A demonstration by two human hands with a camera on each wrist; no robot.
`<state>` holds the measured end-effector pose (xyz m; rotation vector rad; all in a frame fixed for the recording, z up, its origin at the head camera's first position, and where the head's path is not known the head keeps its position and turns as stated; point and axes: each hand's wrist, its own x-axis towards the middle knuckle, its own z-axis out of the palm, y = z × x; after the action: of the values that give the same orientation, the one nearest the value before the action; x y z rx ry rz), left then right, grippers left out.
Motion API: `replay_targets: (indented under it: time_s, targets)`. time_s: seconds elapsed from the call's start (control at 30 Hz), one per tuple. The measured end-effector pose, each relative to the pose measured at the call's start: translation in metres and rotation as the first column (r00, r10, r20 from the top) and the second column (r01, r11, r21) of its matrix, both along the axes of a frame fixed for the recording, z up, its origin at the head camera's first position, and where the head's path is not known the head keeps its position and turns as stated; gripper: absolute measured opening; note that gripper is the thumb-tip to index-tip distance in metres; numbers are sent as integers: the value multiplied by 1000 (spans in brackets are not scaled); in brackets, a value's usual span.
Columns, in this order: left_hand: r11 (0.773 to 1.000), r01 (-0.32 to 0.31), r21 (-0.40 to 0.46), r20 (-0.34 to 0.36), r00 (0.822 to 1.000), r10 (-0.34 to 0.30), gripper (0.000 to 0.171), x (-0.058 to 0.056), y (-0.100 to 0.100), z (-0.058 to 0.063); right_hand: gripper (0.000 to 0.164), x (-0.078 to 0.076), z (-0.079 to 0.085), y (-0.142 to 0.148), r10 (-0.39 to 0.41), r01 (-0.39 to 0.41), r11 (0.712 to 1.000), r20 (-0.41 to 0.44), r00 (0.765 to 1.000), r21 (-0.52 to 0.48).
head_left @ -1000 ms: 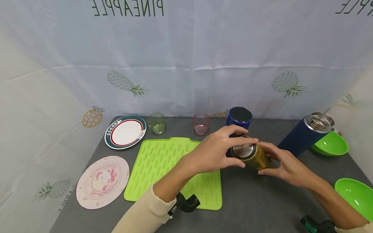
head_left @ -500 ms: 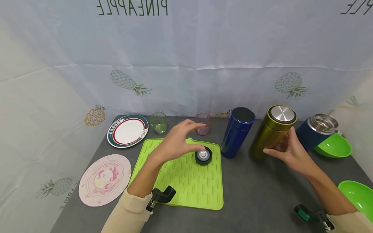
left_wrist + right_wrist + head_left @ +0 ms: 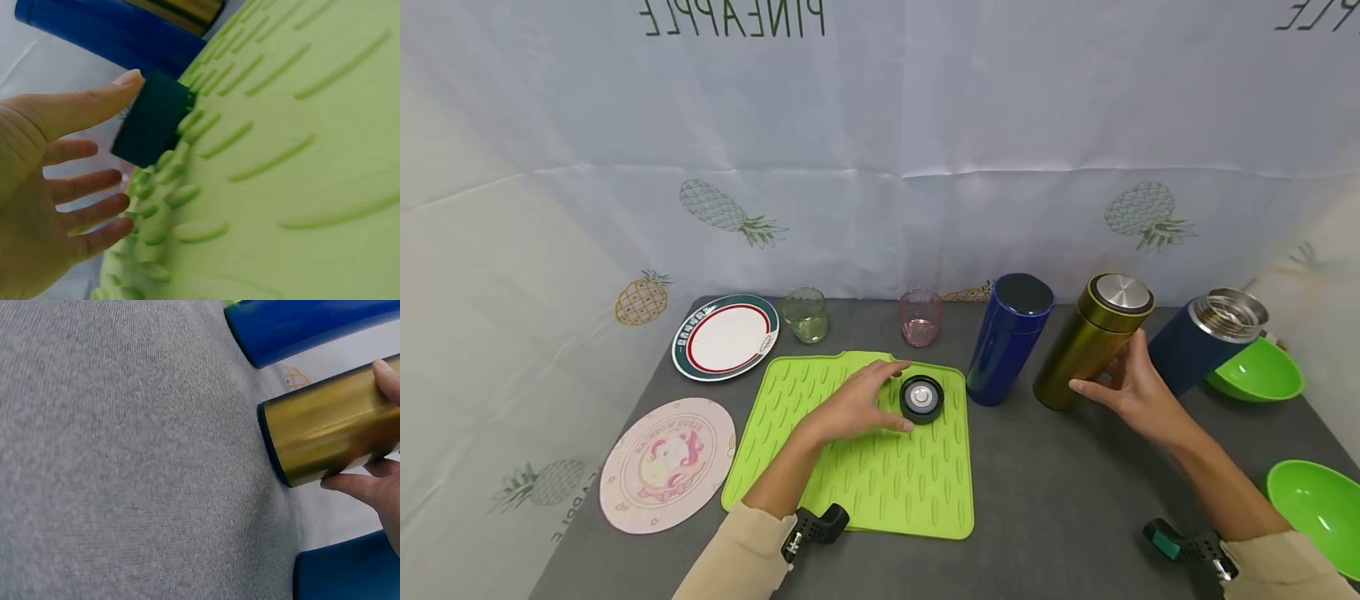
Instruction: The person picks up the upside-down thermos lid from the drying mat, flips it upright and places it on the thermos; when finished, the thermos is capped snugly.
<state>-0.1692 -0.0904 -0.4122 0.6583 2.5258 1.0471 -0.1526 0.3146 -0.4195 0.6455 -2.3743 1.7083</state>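
Observation:
A round black bottle lid (image 3: 922,399) with a silvery centre lies on the light green ribbed mat (image 3: 850,500). My left hand (image 3: 856,403) is just left of it, thumb and fingers spread. In the left wrist view the thumb tip overlaps the lid's edge (image 3: 153,119); contact cannot be told. My right hand (image 3: 1138,392) grips the lower part of a gold thermos (image 3: 1090,342) with a steel-topped cap, which stands upright on the grey table. Thumb and fingers lie on both sides of the gold thermos (image 3: 331,425) in the right wrist view.
A capped blue thermos (image 3: 1009,342) stands left of the gold one, a lidless navy thermos (image 3: 1202,346) right of it. Green bowls (image 3: 1255,371) are at the right. A green glass (image 3: 806,317), a pink glass (image 3: 920,318), a rimmed plate (image 3: 726,337) and a pink round mat (image 3: 668,467) are further left.
The gold thermos has moved right and back and been set beside the blue one. My left hand has left it and moved left and down to the lid on the mat.

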Motion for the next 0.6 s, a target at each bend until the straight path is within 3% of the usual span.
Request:
replay_targets:
  time_s: [0.2,0.6]
  targets:
    - [1000,-11,-11,4,1000,11,88,-3,5,-6,110,1,2,1,-7,7,999,-1,1000,51]
    - [997,-16,-80,-69,998,11,83,-4,19,-13,108,6,0,2,-64,64,995,-4,998,73]
